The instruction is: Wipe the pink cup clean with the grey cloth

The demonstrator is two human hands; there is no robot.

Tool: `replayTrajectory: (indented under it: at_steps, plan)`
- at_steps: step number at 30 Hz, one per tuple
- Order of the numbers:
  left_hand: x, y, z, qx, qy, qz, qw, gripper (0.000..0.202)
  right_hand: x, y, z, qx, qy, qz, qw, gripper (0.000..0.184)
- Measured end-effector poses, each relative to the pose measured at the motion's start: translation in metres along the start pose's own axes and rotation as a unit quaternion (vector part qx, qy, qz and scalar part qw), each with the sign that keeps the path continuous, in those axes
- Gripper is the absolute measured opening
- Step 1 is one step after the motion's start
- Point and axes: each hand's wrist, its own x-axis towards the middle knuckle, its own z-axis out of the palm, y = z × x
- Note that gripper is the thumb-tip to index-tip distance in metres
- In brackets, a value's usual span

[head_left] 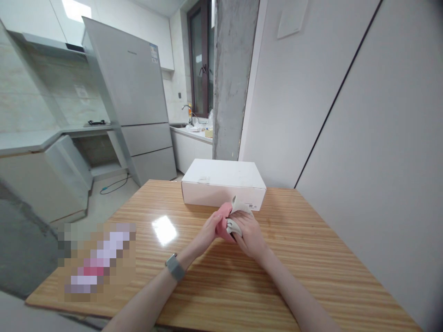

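Both my hands meet over the middle of the wooden table (304,276). My left hand (207,230), with a grey watch on its wrist, grips a small pink fabric piece (223,216). My right hand (249,235) is closed round a white-grey fabric piece (237,210) bunched together with the pink one. The two pieces are pressed against each other between my hands. Just behind them a closed white cardboard box (223,177) lies flat on the table.
A blurred-out patch (97,260) covers something on the table's left front. A white wall runs along the right side. Beyond the table stand a grey fridge (133,97), a kitchen counter with a sink (188,127) and a concrete pillar (230,78).
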Motion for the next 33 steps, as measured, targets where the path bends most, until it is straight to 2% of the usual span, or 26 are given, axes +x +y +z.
replayTrajectory:
  at_steps: [3, 7, 11, 14, 18, 21, 28, 33]
  plan:
    - [-0.002, 0.0, 0.006, -0.066, 0.0, -0.018, 0.998, 0.045, -0.001, 0.001, -0.002, 0.003, 0.02, 0.003, 1.0, 0.026]
    - [-0.003, 0.007, 0.008, -0.077, 0.021, -0.045, 0.996, 0.051, -0.003, -0.004, -0.003, 0.012, -0.011, -0.035, 0.999, 0.029]
    - [-0.002, 0.013, 0.001, 0.0, 0.052, -0.019, 0.998, 0.046, -0.002, -0.014, -0.001, 0.015, -0.016, -0.071, 0.997, 0.037]
    - [-0.002, 0.017, -0.003, 0.064, 0.042, -0.025, 0.997, 0.042, -0.002, -0.017, 0.0, 0.02, -0.011, -0.075, 0.997, 0.036]
    - [-0.002, 0.017, -0.004, 0.125, 0.013, -0.038, 0.991, 0.047, -0.004, -0.011, 0.0, 0.02, -0.026, -0.071, 0.997, 0.032]
    - [0.002, 0.014, -0.005, 0.135, 0.026, -0.025, 0.99, 0.046, -0.004, -0.005, 0.001, 0.018, -0.033, -0.069, 0.997, 0.032]
    - [0.01, 0.005, -0.018, 0.117, 0.045, 0.004, 0.992, 0.048, 0.003, 0.0, 0.005, 0.016, -0.032, -0.044, 0.998, 0.029]
    - [0.011, -0.002, -0.01, 0.067, 0.016, -0.024, 0.997, 0.054, 0.001, 0.004, 0.005, 0.021, -0.02, -0.005, 1.0, 0.025]
